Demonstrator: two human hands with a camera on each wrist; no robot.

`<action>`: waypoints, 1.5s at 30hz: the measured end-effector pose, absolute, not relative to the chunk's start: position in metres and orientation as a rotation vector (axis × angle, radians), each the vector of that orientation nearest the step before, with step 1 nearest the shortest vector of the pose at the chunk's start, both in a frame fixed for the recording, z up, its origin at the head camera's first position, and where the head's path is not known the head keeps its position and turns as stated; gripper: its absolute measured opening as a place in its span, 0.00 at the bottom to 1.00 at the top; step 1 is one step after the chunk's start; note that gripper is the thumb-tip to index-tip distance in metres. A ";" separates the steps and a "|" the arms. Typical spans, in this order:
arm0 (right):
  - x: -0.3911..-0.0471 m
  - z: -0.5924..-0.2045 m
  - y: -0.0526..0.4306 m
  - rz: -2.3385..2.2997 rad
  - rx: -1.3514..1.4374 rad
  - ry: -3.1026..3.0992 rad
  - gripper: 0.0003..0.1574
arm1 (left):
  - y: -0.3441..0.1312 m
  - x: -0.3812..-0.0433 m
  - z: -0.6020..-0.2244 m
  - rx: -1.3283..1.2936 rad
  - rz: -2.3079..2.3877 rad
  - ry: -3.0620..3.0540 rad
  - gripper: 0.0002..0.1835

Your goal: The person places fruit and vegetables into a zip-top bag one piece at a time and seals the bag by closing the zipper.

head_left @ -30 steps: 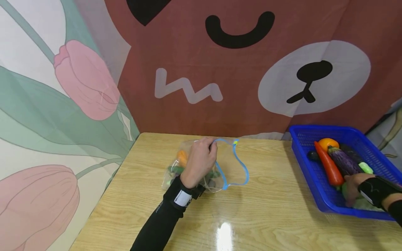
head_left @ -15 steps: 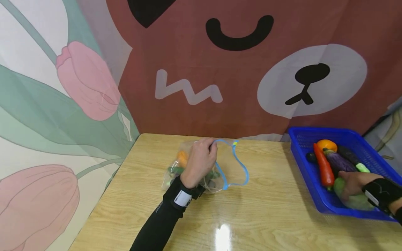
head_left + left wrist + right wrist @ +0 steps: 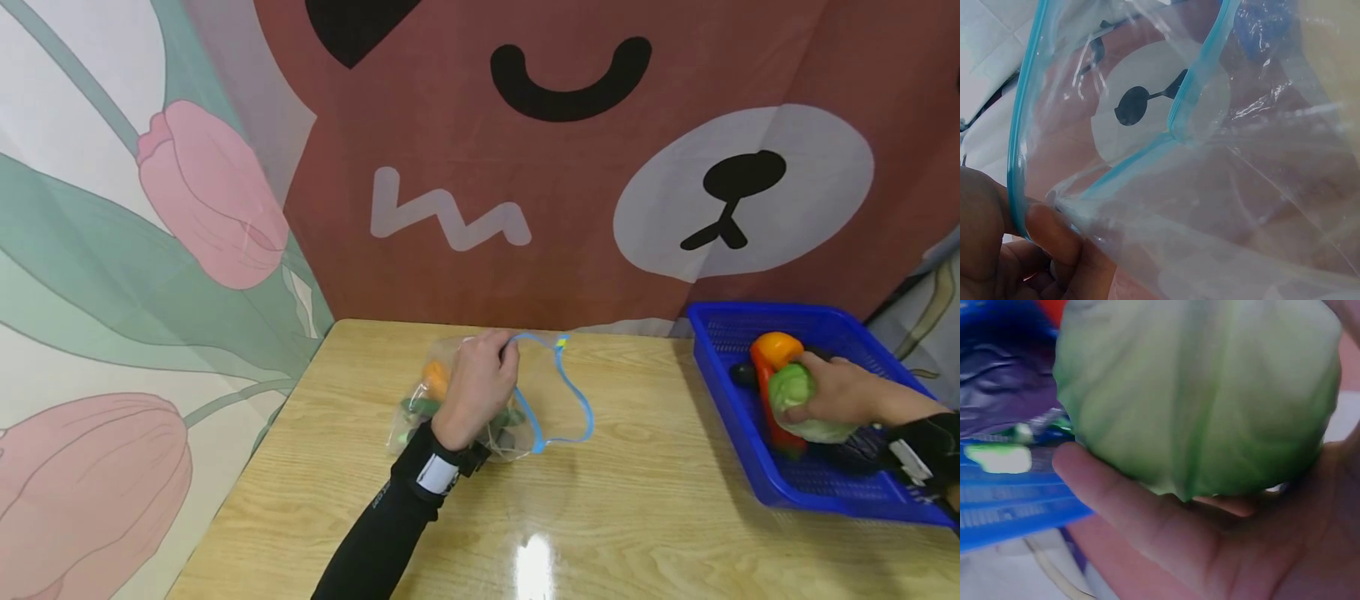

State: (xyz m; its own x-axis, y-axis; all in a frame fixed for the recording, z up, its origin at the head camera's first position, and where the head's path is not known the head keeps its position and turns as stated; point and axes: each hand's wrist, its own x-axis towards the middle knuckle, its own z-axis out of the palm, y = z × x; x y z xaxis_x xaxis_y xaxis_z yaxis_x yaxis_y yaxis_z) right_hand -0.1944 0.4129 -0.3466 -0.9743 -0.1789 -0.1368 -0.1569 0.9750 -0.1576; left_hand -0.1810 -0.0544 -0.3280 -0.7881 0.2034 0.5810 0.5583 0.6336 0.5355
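Observation:
My left hand (image 3: 480, 387) pinches the edge of a clear zip bag (image 3: 551, 392) with a blue seal, lying on the table with its mouth spread toward the right. Inside the bag are an orange item (image 3: 435, 379) and several green ones, partly covered by the hand. In the left wrist view, thumb and fingers grip the plastic just by the blue strip (image 3: 1016, 131). Over the blue basket at the right, my right hand (image 3: 840, 387) grips a pale green cabbage (image 3: 813, 412). The right wrist view shows fingers curled round the cabbage (image 3: 1197, 394).
The blue plastic basket (image 3: 738, 454) holds a long red pepper (image 3: 765, 367), an orange round vegetable (image 3: 777, 347), a small dark one (image 3: 744, 375) and a purple eggplant (image 3: 1004, 394). A patterned cloth (image 3: 570, 283) hangs behind the wooden table (image 3: 637, 517).
My right hand has taken hold of the cabbage and raised it from the basket's near end, shifting it up and left over the pepper. The left hand and bag have stayed put.

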 end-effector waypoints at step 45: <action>-0.152 -0.314 0.182 -0.969 -0.929 2.983 0.59 | -0.050 -0.180 -0.332 -0.602 -0.969 -2.374 0.12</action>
